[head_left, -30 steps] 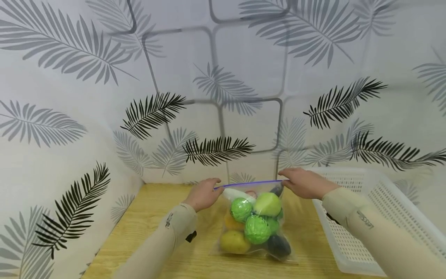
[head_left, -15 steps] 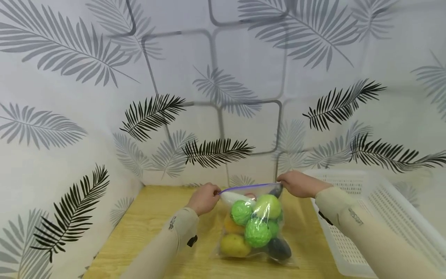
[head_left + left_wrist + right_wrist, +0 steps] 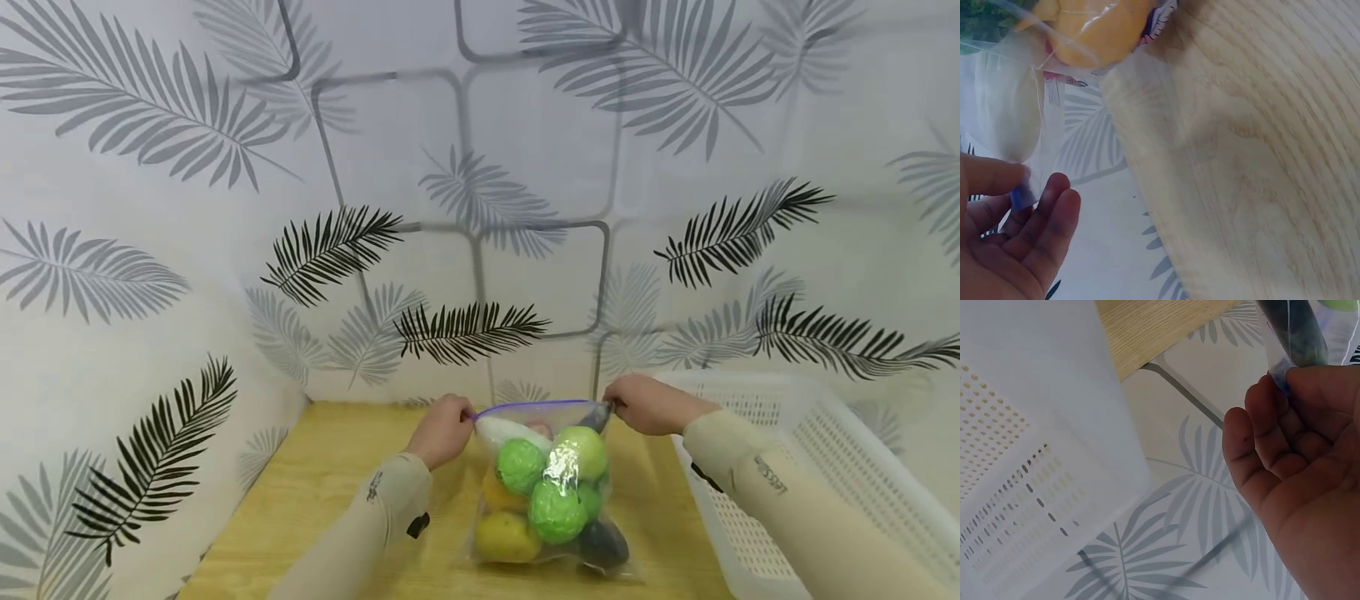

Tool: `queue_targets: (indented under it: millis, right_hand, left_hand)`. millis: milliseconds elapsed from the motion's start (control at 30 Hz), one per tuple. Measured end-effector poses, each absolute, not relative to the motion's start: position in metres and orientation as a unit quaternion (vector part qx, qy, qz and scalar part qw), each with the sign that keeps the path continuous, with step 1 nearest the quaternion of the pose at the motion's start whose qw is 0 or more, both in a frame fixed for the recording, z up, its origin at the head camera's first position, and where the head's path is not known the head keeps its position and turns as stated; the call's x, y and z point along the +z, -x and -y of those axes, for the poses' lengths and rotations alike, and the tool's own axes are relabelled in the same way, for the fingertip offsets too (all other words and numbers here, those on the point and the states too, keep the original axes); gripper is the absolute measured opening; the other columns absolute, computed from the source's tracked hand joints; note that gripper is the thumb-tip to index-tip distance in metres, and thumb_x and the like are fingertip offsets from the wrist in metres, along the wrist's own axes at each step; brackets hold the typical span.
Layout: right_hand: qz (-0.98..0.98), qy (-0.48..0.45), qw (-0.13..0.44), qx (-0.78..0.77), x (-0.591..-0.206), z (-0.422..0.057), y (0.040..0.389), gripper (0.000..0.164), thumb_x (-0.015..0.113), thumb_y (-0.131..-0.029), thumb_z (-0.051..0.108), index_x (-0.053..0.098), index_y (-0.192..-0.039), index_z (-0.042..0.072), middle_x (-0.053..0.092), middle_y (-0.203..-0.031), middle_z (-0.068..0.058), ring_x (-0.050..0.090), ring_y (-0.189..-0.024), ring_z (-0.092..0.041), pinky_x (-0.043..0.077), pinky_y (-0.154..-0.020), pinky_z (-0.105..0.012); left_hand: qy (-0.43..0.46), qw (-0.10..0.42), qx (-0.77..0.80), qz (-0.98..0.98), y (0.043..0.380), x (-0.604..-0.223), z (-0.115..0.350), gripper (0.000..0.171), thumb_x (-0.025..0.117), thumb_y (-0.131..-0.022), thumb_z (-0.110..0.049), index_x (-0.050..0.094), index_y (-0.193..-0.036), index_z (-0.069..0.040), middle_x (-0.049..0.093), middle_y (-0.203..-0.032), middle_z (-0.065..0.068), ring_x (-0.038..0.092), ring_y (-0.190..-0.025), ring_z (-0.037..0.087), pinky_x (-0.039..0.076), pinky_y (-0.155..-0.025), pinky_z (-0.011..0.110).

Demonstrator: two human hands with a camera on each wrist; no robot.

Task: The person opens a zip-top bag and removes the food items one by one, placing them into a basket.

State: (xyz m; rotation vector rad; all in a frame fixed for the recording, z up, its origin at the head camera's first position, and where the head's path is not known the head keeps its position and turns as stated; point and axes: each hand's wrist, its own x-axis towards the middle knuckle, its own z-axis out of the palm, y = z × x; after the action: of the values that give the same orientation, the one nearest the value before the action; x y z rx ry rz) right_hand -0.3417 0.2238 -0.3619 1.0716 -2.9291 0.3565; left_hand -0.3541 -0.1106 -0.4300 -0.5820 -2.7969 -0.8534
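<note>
A clear zip bag (image 3: 487, 500) with a purple zip strip (image 3: 536, 404) lies on the wooden table, full of produce. Inside are green balls (image 3: 557, 510), a pale green round fruit (image 3: 581, 452), a yellow fruit (image 3: 506, 537), a dark purple item (image 3: 602, 546) and a long white piece (image 3: 498, 431). My left hand (image 3: 442, 431) pinches the left end of the zip strip between thumb and fingers; the left wrist view shows the blue strip end (image 3: 1022, 197) there. My right hand (image 3: 651, 405) pinches the bag's opposite top corner, beside a dark long item (image 3: 1294, 331).
A white perforated plastic basket (image 3: 708, 500) stands at the right, beneath and beside my right forearm. The wooden table (image 3: 315, 475) ends at the back against a leaf-patterned covering (image 3: 420, 275).
Both hands have tightened their fingers on the bag's top corners. The zip strip now bows slightly upward in the middle, and the bag appears a little lower in view.
</note>
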Motion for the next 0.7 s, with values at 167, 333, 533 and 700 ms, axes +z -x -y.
queue_targets:
  millis: [167,333,533,700]
  right_hand:
    - [0.936,-0.334,0.014,0.107,-0.355,-0.228,0.338,0.018,0.053,-0.091,0.0,0.069,-0.095,0.005,0.067,-0.086,-0.005,0.058,-0.076,-0.015,0.053,-0.067,-0.04]
    - [0.933,-0.342,-0.005,0.115,-0.338,-0.232,0.325,0.013,0.058,-0.09,0.003,0.069,-0.09,0.01,0.064,-0.08,0.001,0.054,-0.069,-0.01,0.051,-0.062,-0.036]
    - [0.921,-0.337,-0.105,0.162,-0.323,-0.236,0.31,0.015,0.058,-0.086,0.002,0.068,-0.091,0.012,0.065,-0.084,0.001,0.054,-0.071,-0.011,0.051,-0.064,-0.034]
    - [0.913,-0.299,-0.182,0.21,-0.317,-0.24,0.3,0.023,0.046,-0.091,0.005,0.067,-0.101,0.009,0.065,-0.086,-0.002,0.057,-0.071,-0.016,0.052,-0.063,-0.037]
  left_hand:
    - [0.191,0.114,-0.295,0.929,0.351,-0.419,0.109,0.017,0.052,-0.094,-0.008,0.069,-0.095,-0.009,0.06,-0.093,0.003,0.053,-0.08,0.014,0.052,-0.069,0.033]
    - [0.2,0.151,-0.312,0.916,0.345,-0.4,0.107,0.016,0.053,-0.092,-0.008,0.07,-0.092,-0.008,0.059,-0.089,0.002,0.052,-0.077,0.013,0.051,-0.068,0.033]
    - [0.203,0.18,-0.345,0.899,0.333,-0.387,0.107,0.015,0.054,-0.09,-0.006,0.069,-0.088,-0.008,0.058,-0.087,0.001,0.051,-0.076,0.013,0.051,-0.068,0.034]
    - [0.215,0.206,-0.351,0.888,0.324,-0.384,0.106,0.014,0.054,-0.089,-0.007,0.068,-0.085,-0.009,0.06,-0.087,0.0,0.052,-0.077,0.012,0.051,-0.069,0.035]
